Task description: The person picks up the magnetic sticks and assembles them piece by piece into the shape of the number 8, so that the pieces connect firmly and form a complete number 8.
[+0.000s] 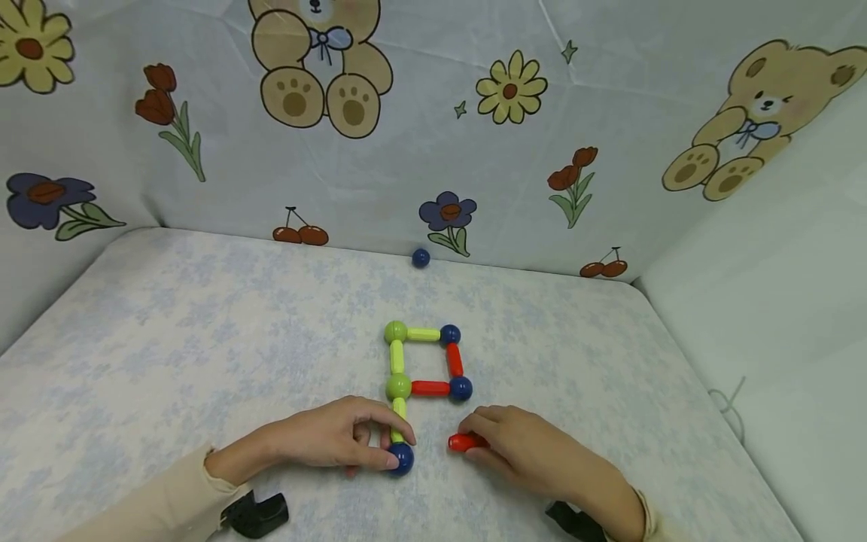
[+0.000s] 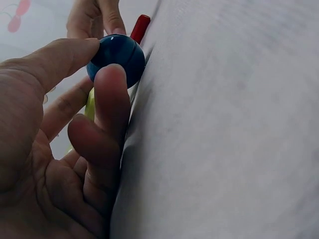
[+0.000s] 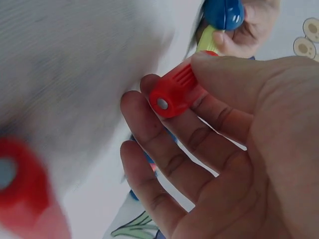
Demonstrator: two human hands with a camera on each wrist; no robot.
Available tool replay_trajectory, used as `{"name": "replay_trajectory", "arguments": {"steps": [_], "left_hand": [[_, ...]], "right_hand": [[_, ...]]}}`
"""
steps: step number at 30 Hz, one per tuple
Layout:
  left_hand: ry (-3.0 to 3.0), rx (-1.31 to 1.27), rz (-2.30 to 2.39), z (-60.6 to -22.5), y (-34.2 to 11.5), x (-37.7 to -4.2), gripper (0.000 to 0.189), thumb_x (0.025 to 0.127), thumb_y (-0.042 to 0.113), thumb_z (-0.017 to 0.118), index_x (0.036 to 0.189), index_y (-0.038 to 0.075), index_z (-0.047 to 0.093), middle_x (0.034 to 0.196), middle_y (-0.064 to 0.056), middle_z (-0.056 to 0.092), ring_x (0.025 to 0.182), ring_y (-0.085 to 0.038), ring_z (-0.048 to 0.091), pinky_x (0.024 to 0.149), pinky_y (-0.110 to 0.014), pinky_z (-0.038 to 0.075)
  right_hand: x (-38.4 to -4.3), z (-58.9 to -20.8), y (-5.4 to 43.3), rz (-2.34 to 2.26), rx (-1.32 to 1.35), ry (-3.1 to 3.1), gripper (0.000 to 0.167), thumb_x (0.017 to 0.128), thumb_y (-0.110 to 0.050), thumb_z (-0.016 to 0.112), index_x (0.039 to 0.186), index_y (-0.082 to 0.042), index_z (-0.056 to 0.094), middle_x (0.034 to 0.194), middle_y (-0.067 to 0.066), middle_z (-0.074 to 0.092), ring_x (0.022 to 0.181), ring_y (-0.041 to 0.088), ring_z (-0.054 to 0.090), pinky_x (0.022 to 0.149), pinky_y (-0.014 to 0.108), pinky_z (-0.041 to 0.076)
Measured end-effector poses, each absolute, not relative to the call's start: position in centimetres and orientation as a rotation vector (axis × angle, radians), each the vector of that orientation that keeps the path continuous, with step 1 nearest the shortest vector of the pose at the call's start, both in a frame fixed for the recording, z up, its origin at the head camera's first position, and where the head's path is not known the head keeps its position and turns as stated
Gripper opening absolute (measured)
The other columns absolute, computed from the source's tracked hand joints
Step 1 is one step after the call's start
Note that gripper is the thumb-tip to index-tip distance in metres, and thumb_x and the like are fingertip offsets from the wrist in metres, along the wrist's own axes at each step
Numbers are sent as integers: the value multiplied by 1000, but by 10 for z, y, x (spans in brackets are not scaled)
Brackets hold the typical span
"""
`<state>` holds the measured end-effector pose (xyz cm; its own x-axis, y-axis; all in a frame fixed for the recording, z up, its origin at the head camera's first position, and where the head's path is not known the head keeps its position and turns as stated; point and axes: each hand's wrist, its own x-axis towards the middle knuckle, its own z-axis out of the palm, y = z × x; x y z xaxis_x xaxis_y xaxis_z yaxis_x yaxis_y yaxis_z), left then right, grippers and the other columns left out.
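Note:
In the head view my left hand pinches a blue ball at the near end of a yellow-green magnetic rod. That rod runs up to a green ball, the corner of a square of rods and balls. Red rods form the square's near and right sides, with blue balls at its right corners. To the right, my right hand holds a loose red magnetic rod, apart from the blue ball. The right wrist view shows this red rod between thumb and fingers, its metal tip exposed.
A single blue ball lies at the table's back edge by the printed cloth wall. Another red rod, blurred, is close to the right wrist camera. A white side wall borders the table on the right.

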<state>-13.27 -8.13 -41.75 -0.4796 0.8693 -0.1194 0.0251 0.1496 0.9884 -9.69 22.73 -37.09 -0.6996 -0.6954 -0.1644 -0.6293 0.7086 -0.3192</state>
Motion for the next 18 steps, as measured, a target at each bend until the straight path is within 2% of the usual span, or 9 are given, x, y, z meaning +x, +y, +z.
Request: {"name": "replay_trajectory", "arguments": {"steps": [6,18], "left_hand": [[1673,874,1408,-418,-81,-133,31,101,21,69,130,11,68,100,-1,64,54,-5,51,54,-17,43],[1712,885,1387,-421,-83,-133,30,101,25,69,130,15,67,100,0,64,54,-3,51,54,-16,42]], "right_hand": [[-99,-371,213,-299,-1070,2605,19,103,-27,66,119,-18,70,110,-11,68,93,1,60,89,28,55],[-98,-374,202,-301,-1164,2587,19,104,-29,65,119,-19,71,111,-11,69,94,0,61,89,27,55]]}}
